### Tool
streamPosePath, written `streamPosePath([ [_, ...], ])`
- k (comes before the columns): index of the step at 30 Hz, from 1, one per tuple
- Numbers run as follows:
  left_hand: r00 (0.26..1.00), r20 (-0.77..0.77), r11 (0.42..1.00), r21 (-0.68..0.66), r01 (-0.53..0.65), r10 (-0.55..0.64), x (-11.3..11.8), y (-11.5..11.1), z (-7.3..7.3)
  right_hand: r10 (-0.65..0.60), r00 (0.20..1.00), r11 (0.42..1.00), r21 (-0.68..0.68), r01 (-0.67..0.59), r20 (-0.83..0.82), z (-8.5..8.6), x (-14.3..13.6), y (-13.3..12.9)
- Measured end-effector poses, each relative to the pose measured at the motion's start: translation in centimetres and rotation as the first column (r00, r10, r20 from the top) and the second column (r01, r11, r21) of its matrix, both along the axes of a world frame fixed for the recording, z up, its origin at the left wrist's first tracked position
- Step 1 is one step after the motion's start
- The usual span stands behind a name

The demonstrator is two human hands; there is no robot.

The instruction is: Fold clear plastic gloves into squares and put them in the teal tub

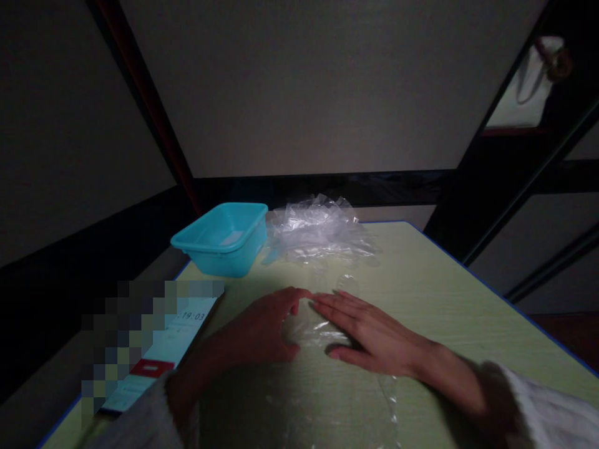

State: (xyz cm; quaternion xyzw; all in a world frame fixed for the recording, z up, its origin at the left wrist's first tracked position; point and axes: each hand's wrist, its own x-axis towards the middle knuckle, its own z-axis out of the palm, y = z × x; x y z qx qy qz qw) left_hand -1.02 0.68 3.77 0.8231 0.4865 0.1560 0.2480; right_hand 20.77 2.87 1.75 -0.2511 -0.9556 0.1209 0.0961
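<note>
A clear plastic bag [322, 399] lies flat on the pale green table, its edges hard to make out. My left hand [266, 324] rests at the bag's upper left part, fingers curved and thumb apart, with nothing visible gripped. Flat across the upper right of the bag lies my right hand [369, 333], fingers stretched toward the left and thumb apart. The fingertips of both hands meet or nearly meet. Beyond them is a loose pile of clear plastic bags [322, 231].
A turquoise basket [234, 259] with something pale inside stands at the back left. A lit phone or tablet [173, 343] lies by the left edge of the table [468, 318]. Behind are grey panels; a white bag [528, 93] sits on a shelf at upper right.
</note>
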Motion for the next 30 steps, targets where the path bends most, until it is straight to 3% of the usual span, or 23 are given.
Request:
streamPosePath([
  [6, 0.996, -0.065, 0.997, 0.055, -0.054, 0.058, -0.2, 0.9, -1.1, -0.007, 1.000, 0.999, -0.035, 0.008, 0.020, -0.2, 0.2, 0.2],
  [10, 0.974, -0.013, 0.965, 0.140, -0.222, 0.226, -0.6, 2.4, -2.0, 0.004, 1.000, 0.999, -0.054, -0.005, -0.011, -0.3, 0.3, 0.1],
  [12, 0.933, 0.067, 0.898, 0.253, -0.359, 0.354, -1.0, 3.0, -2.1, 0.008, 1.000, 0.998, -0.059, -0.009, -0.009, -0.3, 0.3, 0.1],
  [15, 0.855, 0.205, 0.726, 0.458, -0.513, 0.475, -1.5, 3.4, -2.1, 0.008, 1.000, 0.998, -0.065, -0.009, -0.019, -0.2, 0.3, 0.1],
  [17, 0.839, 0.272, 0.636, 0.553, -0.538, 0.472, -1.5, 3.3, -2.0, 0.007, 0.999, 0.998, -0.068, -0.010, -0.038, -0.3, 0.3, 0.1],
  [19, 0.853, 0.309, 0.603, 0.607, -0.517, 0.421, -1.2, 2.9, -2.0, 0.007, 0.999, 0.998, -0.070, -0.010, -0.042, -0.3, 0.3, 0.1],
  [21, 0.895, 0.296, 0.639, 0.627, -0.445, 0.333, -0.6, 2.3, -2.1, 0.010, 0.999, 0.997, -0.070, -0.012, -0.037, -0.3, 0.3, 0.1],
  [23, 0.945, 0.228, 0.735, 0.596, -0.325, 0.233, 0.2, 1.8, -2.6, 0.011, 0.999, 0.998, -0.065, -0.013, -0.030, -0.2, 0.3, 0.1],
  [27, 0.988, 0.067, 0.921, 0.358, -0.152, 0.137, 1.6, 1.2, -4.3, 0.009, 1.000, 0.998, -0.065, -0.009, -0.001, -0.2, 0.2, 0.1],
  [30, 0.995, 0.027, 0.967, 0.237, -0.098, 0.094, 1.9, 1.0, -5.2, 0.008, 0.999, 0.997, -0.079, -0.011, -0.034, -0.4, 0.3, 0.1],
])
